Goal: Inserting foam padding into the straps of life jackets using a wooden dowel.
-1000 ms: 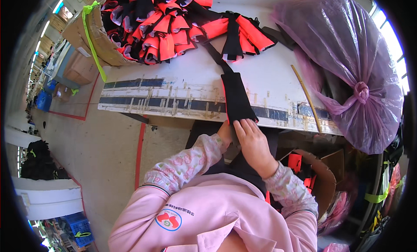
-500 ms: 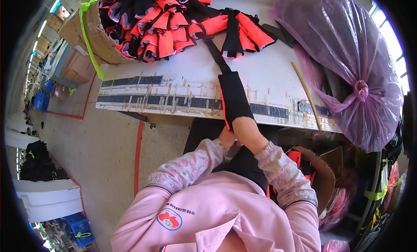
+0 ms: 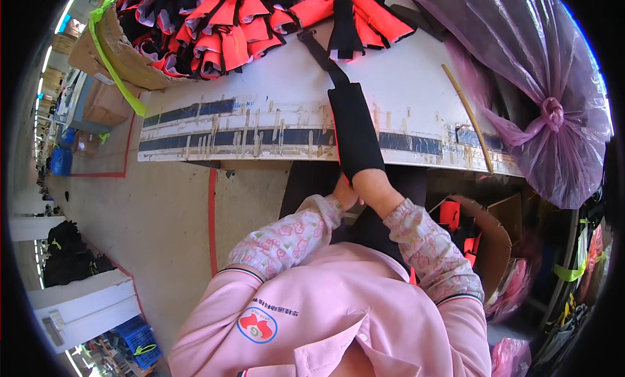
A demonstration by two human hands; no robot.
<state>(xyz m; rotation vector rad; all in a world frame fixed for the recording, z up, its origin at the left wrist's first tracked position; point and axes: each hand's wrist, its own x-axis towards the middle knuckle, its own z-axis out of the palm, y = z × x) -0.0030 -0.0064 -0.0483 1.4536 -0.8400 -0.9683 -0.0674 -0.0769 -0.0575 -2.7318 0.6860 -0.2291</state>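
Black fabric panel (image 3: 357,126) overhangs the front edge of the desk (image 3: 273,84). Left hand (image 3: 345,193) and right hand (image 3: 372,182) meet its lower end; fingers hidden, I cannot tell grip closure. Uneven pulling could twist it.

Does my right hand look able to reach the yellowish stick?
Probably yes: nothing stands between the right hand and the stick on the tabletop, though that hand is at the black piece.

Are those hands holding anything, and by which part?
Seemingly the black fabric piece, by its near end; left hand and right hand are there, their grip hidden.
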